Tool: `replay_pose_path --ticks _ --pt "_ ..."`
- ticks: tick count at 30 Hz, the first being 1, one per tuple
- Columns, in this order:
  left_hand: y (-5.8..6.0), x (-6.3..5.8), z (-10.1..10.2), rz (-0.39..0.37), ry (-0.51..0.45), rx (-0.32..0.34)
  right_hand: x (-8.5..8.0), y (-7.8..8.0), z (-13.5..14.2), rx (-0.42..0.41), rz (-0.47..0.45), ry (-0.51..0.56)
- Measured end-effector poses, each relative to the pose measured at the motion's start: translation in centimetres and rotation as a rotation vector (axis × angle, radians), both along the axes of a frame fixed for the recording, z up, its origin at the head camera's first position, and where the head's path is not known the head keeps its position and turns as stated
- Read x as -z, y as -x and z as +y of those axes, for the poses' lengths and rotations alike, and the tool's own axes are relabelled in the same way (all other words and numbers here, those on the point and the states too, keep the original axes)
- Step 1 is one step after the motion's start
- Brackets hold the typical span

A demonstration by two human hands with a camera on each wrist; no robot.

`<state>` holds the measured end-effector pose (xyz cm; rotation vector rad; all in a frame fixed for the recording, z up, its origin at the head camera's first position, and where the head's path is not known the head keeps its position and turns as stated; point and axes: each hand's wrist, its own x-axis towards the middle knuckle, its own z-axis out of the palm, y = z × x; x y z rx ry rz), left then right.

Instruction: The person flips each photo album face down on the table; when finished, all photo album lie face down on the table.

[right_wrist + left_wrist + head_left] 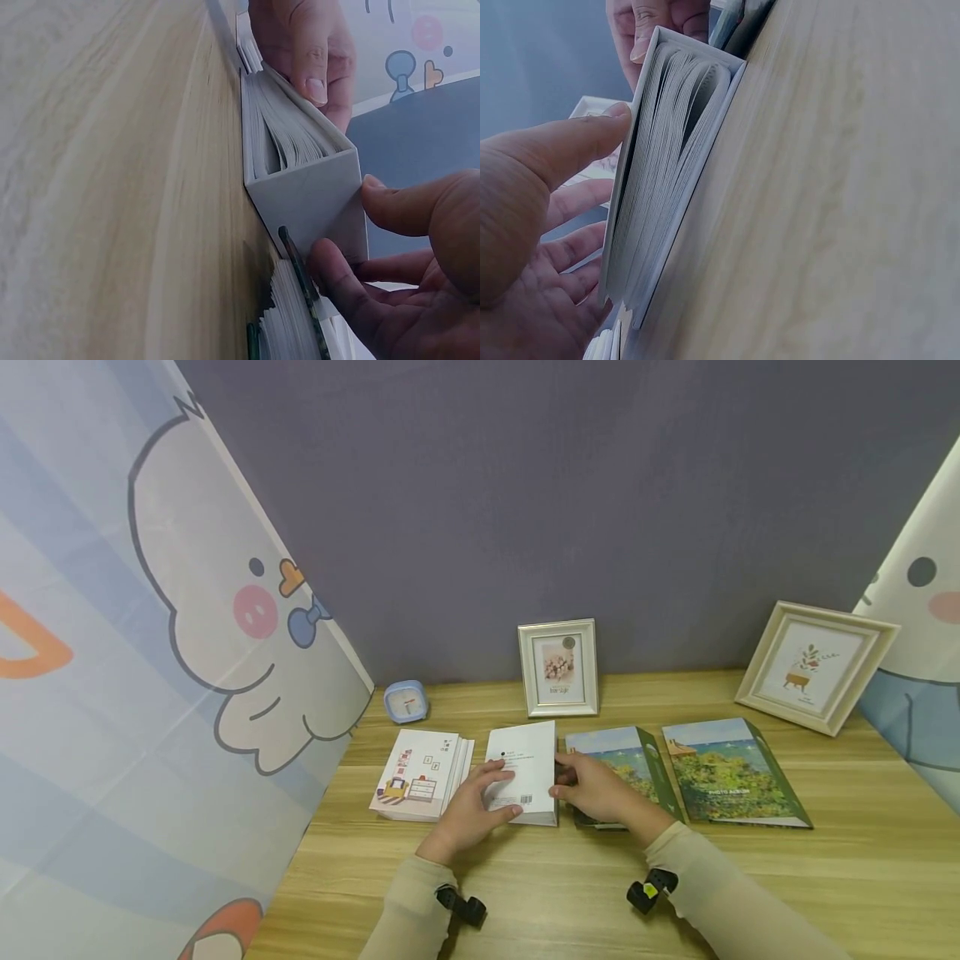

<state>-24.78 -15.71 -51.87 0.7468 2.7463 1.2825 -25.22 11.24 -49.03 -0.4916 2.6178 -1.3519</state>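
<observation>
Two white albums point(536, 764) point(420, 768), one at nine o'clock from the one between the hands point(471, 802) point(597, 787); two green-edged albums point(609, 746) point(727, 772) at three; two picture frames point(558, 670) point(816, 670) at about one and two; one clock point(406, 702) at ten; two hands; two black wrist devices point(462, 906) point(651, 891); one wooden table point(555, 902).

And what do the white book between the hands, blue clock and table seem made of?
White book: probably smooth card; rigid covers enclose thin sheets.
Blue clock: likely smooth plastic, from its rounded case.
Table: wood or smooth laminate, judging by streaky grain.
</observation>
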Motion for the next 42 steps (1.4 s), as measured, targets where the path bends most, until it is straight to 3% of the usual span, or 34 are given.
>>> replay_pose_path --ticks 42 --pt "-0.4 -0.2 1.0 -0.033 0.017 0.018 -0.8 0.0 0.9 -0.001 0.055 -0.015"
